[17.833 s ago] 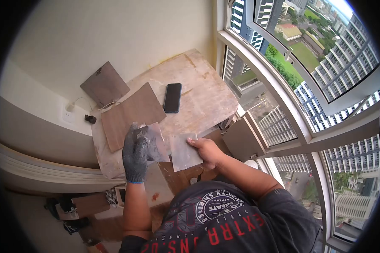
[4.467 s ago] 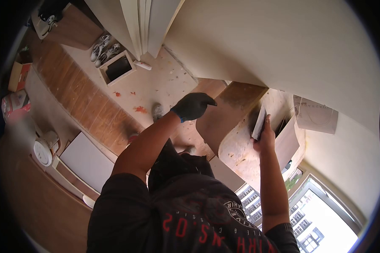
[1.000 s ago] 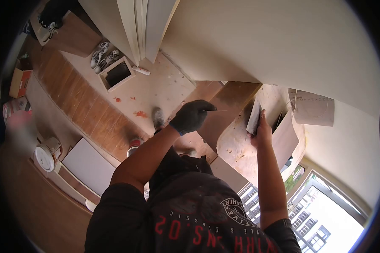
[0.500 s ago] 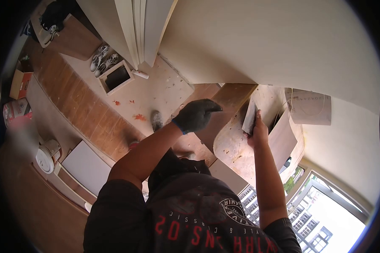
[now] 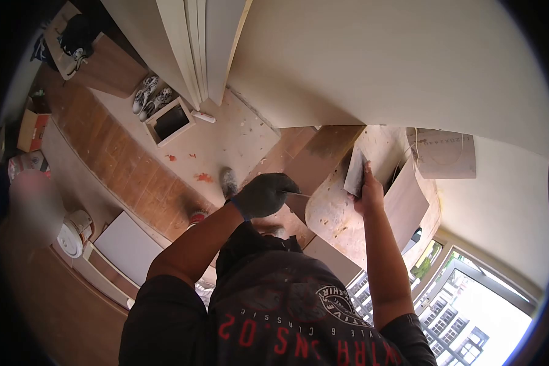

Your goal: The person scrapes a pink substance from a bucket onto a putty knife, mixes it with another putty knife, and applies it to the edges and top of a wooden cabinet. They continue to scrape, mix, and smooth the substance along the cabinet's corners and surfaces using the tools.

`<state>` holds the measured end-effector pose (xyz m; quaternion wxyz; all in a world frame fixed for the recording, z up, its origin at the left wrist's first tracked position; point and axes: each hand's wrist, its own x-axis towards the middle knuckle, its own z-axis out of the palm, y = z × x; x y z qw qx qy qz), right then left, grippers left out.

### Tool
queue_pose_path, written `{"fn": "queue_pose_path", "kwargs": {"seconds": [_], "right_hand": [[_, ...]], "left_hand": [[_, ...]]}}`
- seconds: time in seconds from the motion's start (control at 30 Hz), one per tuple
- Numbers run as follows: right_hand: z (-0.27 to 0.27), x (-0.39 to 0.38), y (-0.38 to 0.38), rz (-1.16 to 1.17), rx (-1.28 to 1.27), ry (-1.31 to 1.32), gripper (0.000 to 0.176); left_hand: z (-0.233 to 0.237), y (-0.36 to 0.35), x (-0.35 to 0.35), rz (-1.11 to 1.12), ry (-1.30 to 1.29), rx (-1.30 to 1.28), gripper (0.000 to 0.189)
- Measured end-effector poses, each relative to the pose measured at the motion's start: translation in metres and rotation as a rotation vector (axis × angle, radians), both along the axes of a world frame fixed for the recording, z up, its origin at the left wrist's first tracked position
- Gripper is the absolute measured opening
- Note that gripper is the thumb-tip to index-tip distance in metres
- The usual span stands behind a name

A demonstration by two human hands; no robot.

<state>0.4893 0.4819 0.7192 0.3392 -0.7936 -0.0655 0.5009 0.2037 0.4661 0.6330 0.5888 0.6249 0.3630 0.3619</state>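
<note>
My left hand, in a dark grey glove with a blue cuff, is closed in front of my chest. A thin pale edge sticks out of its fingers to the right; its kind cannot be made out. My bare right hand is wrapped round a flat, rectangular, greyish trowel-like plate, held tilted over a stained wooden board. The back of the plate and its grip are mostly hidden by the fingers. The two hands are apart.
A wall rises ahead. Panels lean beside the stained board. On the floor to the left are shoes, a wooden box frame, a white bucket and a pale board. A window is at lower right.
My left hand has moved down and left, toward my body, and turned, so a thin edge now shows from it. My right hand and its plate have shifted slightly left.
</note>
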Motion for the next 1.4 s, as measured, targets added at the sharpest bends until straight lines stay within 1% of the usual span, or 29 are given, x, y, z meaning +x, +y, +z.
{"fn": "queue_pose_path", "kwargs": {"seconds": [0.03, 0.13, 0.2, 0.23, 0.27, 0.3, 0.33, 0.37, 0.4, 0.5, 0.57, 0.67, 0.73, 0.83, 0.87, 0.97, 1.0, 1.1, 1.13, 1.2, 1.23, 1.27, 1.3, 1.37, 1.4], "right_hand": [[-0.003, 0.005, -0.002, 0.014, 0.018, 0.028, 0.053], [-0.014, 0.021, -0.013, 0.179, 0.162, 0.168, 0.045], [-0.011, 0.012, -0.019, 0.097, 0.271, 0.224, 0.043], [-0.008, 0.002, -0.021, 0.062, 0.326, 0.257, 0.042], [-0.005, -0.005, -0.023, 0.055, 0.384, 0.386, 0.039], [0.0, -0.016, -0.023, 0.068, 0.412, 0.442, 0.039], [0.01, -0.031, -0.024, 0.076, 0.44, 0.497, 0.038], [0.019, -0.045, -0.024, 0.083, 0.47, 0.553, 0.038], [0.028, -0.06, -0.022, 0.069, 0.479, 0.565, 0.038], [0.044, -0.082, -0.019, 0.042, 0.521, 0.622, 0.037], [0.048, -0.086, -0.019, 0.041, 0.569, 0.673, 0.036], [0.067, -0.092, -0.025, 0.076, 0.596, 0.661, 0.037], [0.075, -0.095, -0.032, 0.039, 0.582, 0.612, 0.037], [0.082, -0.092, -0.039, 0.037, 0.584, 0.61, 0.037], [0.084, -0.088, -0.041, 0.042, 0.587, 0.62, 0.036], [0.087, -0.076, -0.032, 0.483, 0.643, 0.312, 0.033], [0.102, -0.083, -0.03, 0.534, 0.621, 0.202, 0.033], [0.093, -0.085, -0.029, 0.804, 0.667, -0.22, 0.034], [0.093, -0.085, -0.026, 0.713, 0.651, -0.202, 0.034], [0.091, -0.08, -0.02, 0.52, 0.607, -0.168, 0.035], [0.091, -0.07, -0.017, 0.506, 0.674, -0.253, 0.034], [0.094, -0.061, -0.014, 0.302, 0.732, -0.1, 0.032], [0.101, -0.053, -0.011, 0.097, 0.777, 0.051, 0.031], [0.094, -0.023, -0.008, 0.059, 0.714, 0.115, 0.028], [0.087, -0.01, -0.009, 0.037, 0.684, 0.146, 0.027]], "left_hand": [[0.002, 0.003, -0.002, 0.043, -0.03, -0.019, 0.023], [-0.004, 0.017, -0.009, 0.212, 0.198, 0.354, 0.019], [-0.011, 0.015, -0.001, 0.291, 0.037, 0.104, 0.021], [0.01, 0.017, -0.003, 0.32, 0.014, 0.073, 0.022], [0.031, 0.018, -0.005, 0.35, -0.01, 0.043, 0.024], [0.052, 0.019, -0.008, 0.381, -0.035, 0.014, 0.025], [0.086, 0.016, -0.003, 0.443, -0.143, -0.055, 0.026], [0.105, 0.01, 0.001, 0.499, -0.251, -0.124, 0.027], [0.106, 0.002, 0.003, 0.426, -0.444, -0.223, 0.028], [0.127, 0.003, -0.002, 0.263, -0.138, 0.59, 0.029], [0.123, -0.001, -0.005, 0.24, -0.039, 0.62, 0.034], [0.127, -0.003, -0.01, 0.217, 0.098, 0.691, 0.038], [0.119, -0.006, -0.016, 0.216, 0.181, 0.714, 0.041], [0.104, -0.005, -0.038, 0.151, 0.382, 0.704, 0.038], [0.101, 0.002, -0.047, 0.047, 0.525, 0.706, 0.041], [0.102, 0.014, -0.058, 0.206, 0.473, 0.543, 0.042], [0.12, 0.021, -0.056, 0.233, 0.457, 0.562, 0.044], [0.143, 0.034, -0.039, 0.139, 0.513, 0.845, 0.043], [0.146, 0.032, -0.031, 0.104, 0.519, 0.922, 0.042], [0.138, 0.028, -0.023, 0.03, 0.457, 0.901, 0.04], [0.131, 0.029, -0.021, -0.005, 0.424, 0.894, 0.039], [0.119, 0.029, -0.021, -0.112, 0.466, 0.875, 0.036], [0.1, 0.031, -0.017, -0.073, 0.393, 0.75, 0.032], [0.057, 0.038, -0.006, -0.01, 0.245, 0.492, 0.026], [0.046, 0.046, 0.0, 0.059, 0.267, 0.325, 0.027]]}}
